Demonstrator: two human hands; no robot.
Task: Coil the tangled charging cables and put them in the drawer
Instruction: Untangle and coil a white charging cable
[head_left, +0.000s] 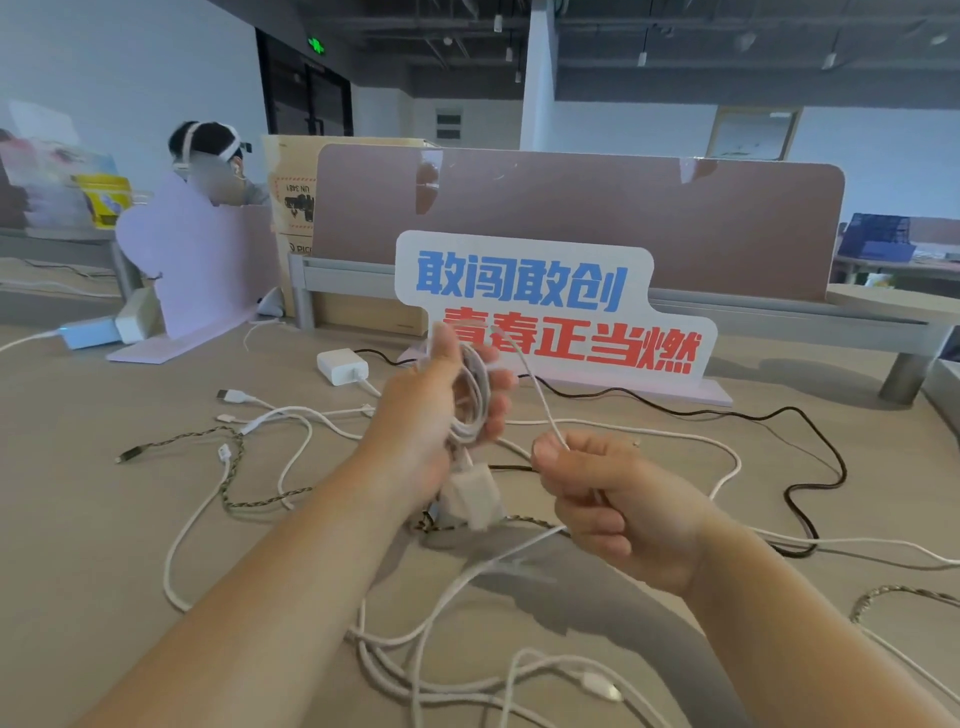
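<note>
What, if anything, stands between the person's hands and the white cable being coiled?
Nothing visible does: the left hand grips the white cable coil, and the right hand pinches its loose run. The drawer is not in view.

sign (545, 306): 敢闯敢创 青春正当燃 | cardboard box (292, 208): UN 3481, PICO (cut off)

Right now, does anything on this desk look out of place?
Nothing looks damaged or spilled. What stands out is the tangle: white cables, a braided cable and a black cable lie crossed over the desk. Only the coil in the left hand is tidy; the right hand pinches its loose strand.
</note>
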